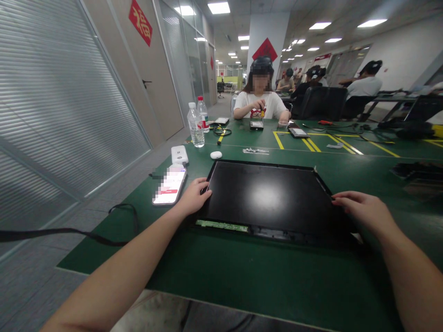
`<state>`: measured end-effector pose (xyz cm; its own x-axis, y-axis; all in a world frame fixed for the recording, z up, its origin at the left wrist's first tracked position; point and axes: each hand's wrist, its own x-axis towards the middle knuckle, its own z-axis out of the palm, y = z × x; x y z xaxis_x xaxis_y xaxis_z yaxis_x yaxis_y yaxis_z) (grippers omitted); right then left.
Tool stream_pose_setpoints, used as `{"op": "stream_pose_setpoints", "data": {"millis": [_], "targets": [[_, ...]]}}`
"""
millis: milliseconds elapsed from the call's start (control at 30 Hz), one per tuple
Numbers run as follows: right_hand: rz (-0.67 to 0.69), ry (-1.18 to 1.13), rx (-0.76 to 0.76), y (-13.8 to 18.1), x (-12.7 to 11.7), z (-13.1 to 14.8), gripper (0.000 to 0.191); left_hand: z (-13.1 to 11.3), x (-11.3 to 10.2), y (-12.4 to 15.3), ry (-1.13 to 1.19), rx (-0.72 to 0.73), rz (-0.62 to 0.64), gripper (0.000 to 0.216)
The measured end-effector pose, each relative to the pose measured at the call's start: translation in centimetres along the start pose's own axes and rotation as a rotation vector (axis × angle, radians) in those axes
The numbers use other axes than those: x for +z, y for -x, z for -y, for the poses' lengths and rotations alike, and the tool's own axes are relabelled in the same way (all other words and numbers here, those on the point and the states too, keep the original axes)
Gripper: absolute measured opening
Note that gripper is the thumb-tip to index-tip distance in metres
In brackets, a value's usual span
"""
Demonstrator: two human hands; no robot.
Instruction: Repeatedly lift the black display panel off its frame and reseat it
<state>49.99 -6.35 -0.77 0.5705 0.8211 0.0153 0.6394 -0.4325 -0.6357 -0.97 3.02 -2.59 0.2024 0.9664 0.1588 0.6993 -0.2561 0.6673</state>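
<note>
Black Screen Panel Lies Between Two Hands

The black screen panel (pixel 266 193) lies flat on the green table (pixel 214 272) at the center of the frame. At its left edge, the left hand (pixel 194 196) rests thumb and fingers slightly apart; whether they grip cannot be told. The right hand (pixel 368 212), right of center, pinches the opposite edge between thumb and fingertips. A lit phone (pixel 170 186) lies just beside the left hand, left of center.
</note>
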Motion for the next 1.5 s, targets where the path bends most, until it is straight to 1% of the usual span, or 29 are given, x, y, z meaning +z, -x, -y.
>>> {"op": "stream_pose_setpoints", "data": {"millis": [100,233,400,567,700,867,1000,1300,1500], "targets": [[0.01,0.01,0.005,-0.1,0.0,-0.2,0.035,0.0,0.0,0.0,-0.007,-0.003,-0.001,0.035],[-0.004,-0.032,-0.003,-0.2,0.0,-0.4,0.034,0.3,0.2,-0.1,-0.007,0.006,-0.016,0.033],[0.0,-0.062,0.001,-0.2,0.1,-0.5,0.039,0.6,0.3,-0.2,-0.019,0.009,-0.009,0.037],[0.008,-0.073,0.011,-0.3,0.1,-0.7,0.039,0.7,0.4,-0.2,-0.01,-0.005,-0.021,0.035],[0.013,-0.024,0.013,-0.3,0.0,-0.5,0.037,0.5,0.4,0.0,-0.048,-0.002,-0.013,0.035],[-0.041,0.069,-0.005,-0.2,0.1,0.0,0.037,0.0,0.4,0.1,-0.132,0.01,0.018,0.037],[-0.048,0.099,-0.018,-0.2,0.3,0.0,0.038,-0.2,0.4,0.1,-0.17,0.025,0.017,0.036],[-0.044,0.131,-0.027,-0.5,0.4,-0.4,0.039,-0.2,0.4,0.2,-0.198,0.043,0.029,0.039],[-0.097,0.131,-0.071,-1.1,0.8,-1.3,0.036,-0.4,0.4,0.2,-0.242,0.052,0.06,0.044]]}}
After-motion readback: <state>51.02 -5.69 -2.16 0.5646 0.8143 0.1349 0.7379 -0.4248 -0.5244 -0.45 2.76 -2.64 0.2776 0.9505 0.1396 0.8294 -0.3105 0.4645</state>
